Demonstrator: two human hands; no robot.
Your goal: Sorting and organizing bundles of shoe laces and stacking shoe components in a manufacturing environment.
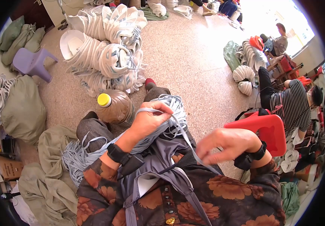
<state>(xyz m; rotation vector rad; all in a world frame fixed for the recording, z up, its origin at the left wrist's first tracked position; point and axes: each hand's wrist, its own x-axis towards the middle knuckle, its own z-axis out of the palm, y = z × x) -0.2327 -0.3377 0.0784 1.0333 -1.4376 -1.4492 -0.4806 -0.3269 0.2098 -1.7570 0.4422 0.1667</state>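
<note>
One pale blue flat elastic strap runs taut between two hands above the lap. The left hand pinches its upper end just above a tangled bundle of pale blue straps; the right hand grips its lower end, right of the bundle. One brown plastic bottle with a yellow cap lies left of the bundle, its contents unclear.

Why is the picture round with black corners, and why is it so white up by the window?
In the head view, the fisheye lens bends the floor and leaves a black rim; daylight through the window washes the top right out to white; the right hand looks slightly smeared, while the left hand on the pale blue strap looks sharper.
</note>
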